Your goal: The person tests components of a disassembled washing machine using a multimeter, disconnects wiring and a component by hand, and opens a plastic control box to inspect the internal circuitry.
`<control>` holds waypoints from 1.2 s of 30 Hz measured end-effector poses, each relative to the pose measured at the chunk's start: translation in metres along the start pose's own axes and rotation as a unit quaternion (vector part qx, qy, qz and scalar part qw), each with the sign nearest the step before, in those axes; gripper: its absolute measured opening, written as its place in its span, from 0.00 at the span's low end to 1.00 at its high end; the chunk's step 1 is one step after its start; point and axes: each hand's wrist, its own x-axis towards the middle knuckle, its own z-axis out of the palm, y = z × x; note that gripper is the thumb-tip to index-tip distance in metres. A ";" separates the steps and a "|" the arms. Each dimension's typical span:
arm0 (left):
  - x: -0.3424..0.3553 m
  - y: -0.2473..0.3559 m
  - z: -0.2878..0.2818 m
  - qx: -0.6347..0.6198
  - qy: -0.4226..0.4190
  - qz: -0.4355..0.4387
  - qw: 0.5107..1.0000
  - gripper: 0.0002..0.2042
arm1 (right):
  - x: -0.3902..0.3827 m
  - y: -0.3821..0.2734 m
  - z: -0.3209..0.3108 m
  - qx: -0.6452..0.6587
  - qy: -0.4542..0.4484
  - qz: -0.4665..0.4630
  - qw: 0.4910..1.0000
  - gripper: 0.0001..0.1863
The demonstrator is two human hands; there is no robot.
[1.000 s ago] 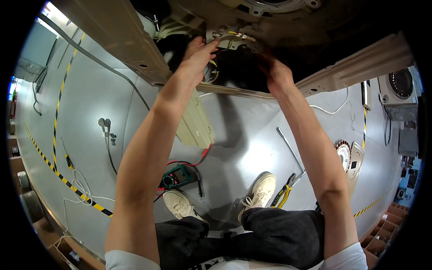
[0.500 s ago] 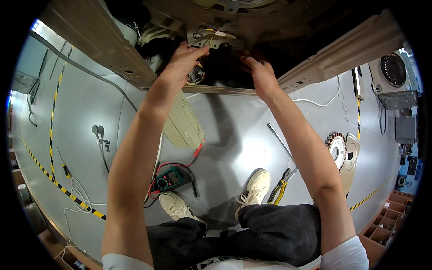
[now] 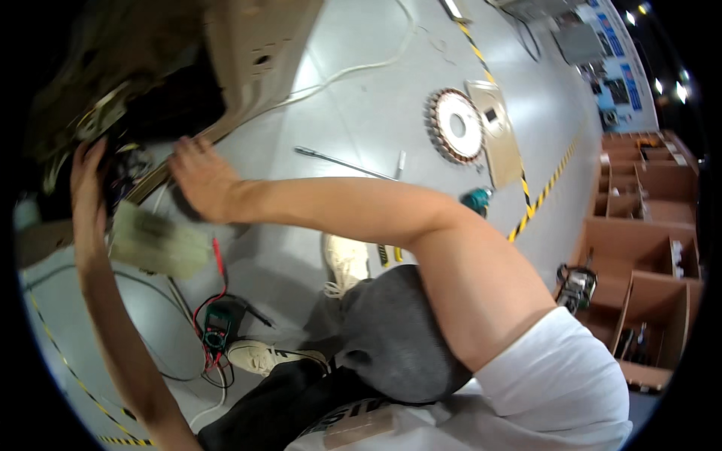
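My left hand (image 3: 89, 180) reaches up into the dark underside of a beige appliance cabinet (image 3: 259, 56), its fingers stretched out beside a metal bracket (image 3: 105, 113) with thin wires. Whether the fingertips touch the bracket, I cannot tell. My right hand (image 3: 204, 180) lies with fingers extended against the cabinet's lower rim (image 3: 153, 179), holding nothing. Between the hands, inside the opening, sits a dim bundle of wires (image 3: 134, 161). Just below the rim is a pale yellowish box-shaped part (image 3: 162, 240).
A green multimeter (image 3: 217, 328) with red and black leads lies by my left shoe (image 3: 263, 356). On the floor to the right are a long metal rod tool (image 3: 342, 161), a copper-wound stator (image 3: 456, 126), a beige panel (image 3: 492, 139) and a green tool (image 3: 477, 199). Wooden compartments (image 3: 632, 244) stand far right.
The view has swung right and tilted. My right hand has come out of the cabinet's interior to its lower rim. My left hand is still up near the bracket.
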 end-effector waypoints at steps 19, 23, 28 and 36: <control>-0.067 -0.028 -0.002 0.658 -0.119 0.174 0.723 0.27 | 0.014 0.013 -0.025 -0.081 -0.049 -0.081 0.992 0.37; -0.069 -0.030 0.004 0.659 -0.124 0.152 0.726 0.22 | 0.013 0.016 -0.023 -0.086 -0.053 -0.092 0.991 0.36; -0.066 -0.030 0.005 0.639 -0.141 0.098 0.750 0.22 | 0.013 0.011 -0.023 -0.102 -0.069 -0.091 0.988 0.36; -0.062 -0.033 -0.001 0.639 -0.157 0.109 0.745 0.24 | 0.013 -0.005 -0.011 -0.172 -0.072 -0.077 0.979 0.43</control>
